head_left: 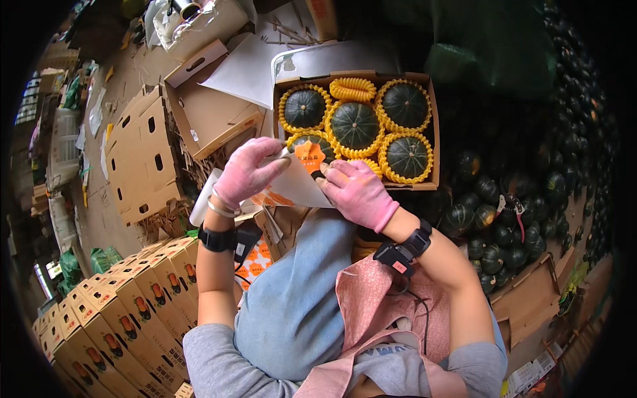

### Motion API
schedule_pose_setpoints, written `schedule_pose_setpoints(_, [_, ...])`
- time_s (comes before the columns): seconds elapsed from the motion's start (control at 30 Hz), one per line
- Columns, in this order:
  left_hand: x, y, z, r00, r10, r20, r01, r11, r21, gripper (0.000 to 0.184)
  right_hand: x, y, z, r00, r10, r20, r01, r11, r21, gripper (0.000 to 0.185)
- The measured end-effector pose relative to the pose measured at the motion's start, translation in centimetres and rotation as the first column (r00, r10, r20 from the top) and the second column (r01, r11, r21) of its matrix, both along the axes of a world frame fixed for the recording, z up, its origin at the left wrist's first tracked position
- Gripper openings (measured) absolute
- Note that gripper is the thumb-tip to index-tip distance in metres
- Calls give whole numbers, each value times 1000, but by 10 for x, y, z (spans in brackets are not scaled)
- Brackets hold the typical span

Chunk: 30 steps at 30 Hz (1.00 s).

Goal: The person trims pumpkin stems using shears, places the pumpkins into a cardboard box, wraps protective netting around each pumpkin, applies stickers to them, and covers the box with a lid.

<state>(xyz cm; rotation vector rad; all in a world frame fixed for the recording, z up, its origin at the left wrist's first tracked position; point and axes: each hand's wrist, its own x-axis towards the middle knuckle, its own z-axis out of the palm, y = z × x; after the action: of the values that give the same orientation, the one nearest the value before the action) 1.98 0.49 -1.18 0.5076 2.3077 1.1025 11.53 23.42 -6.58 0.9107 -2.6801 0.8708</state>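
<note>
My left hand (255, 171), in a pink glove, is closed on a white sticker backing sheet (300, 186). The sheet hangs slanted between my hands, with orange prints on its lower part. An orange scalloped sticker (309, 156) with dark lettering stands at the sheet's upper edge, in front of a dark green squash. My right hand (361, 196), also gloved in pink, has its fingertips pinched at that sticker's lower right edge. Just beyond is a cardboard box (434, 132) of several dark green squashes (355, 125) in yellow foam nets (353, 89).
Open cardboard trays (212, 99) and flattened cardboard (142, 159) lie to the left. Printed cartons (126, 298) stand in rows at lower left. Loose squashes (494, 255) are heaped on the right, with red-handled pruning shears (511, 209) on them. More orange stickers (255, 265) lie by my left knee.
</note>
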Motion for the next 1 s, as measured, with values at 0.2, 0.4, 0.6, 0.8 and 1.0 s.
schedule_pose_setpoints(0.2, [21,-1,32,853,277,442,-424,862,278,11,-6,19,50,813,313,491,128,727,-675,46])
schedule_pose_setpoints(0.4, [20,2,15,830,328,450,-456,865,209,14,-3,40,53,826,250,505,58,854,-517,42])
schedule_pose_setpoints(0.6, [28,15,7,870,257,421,-356,918,175,19,-1,51,65,936,219,275,-74,886,-457,20])
schedule_pose_setpoints(0.8, [31,11,-15,855,335,396,-411,903,124,13,11,61,79,977,195,85,-189,979,-73,18])
schedule_pose_setpoints(1.0, [46,9,-16,911,385,-146,-404,906,-127,16,-32,88,89,779,590,214,-281,633,-721,19])
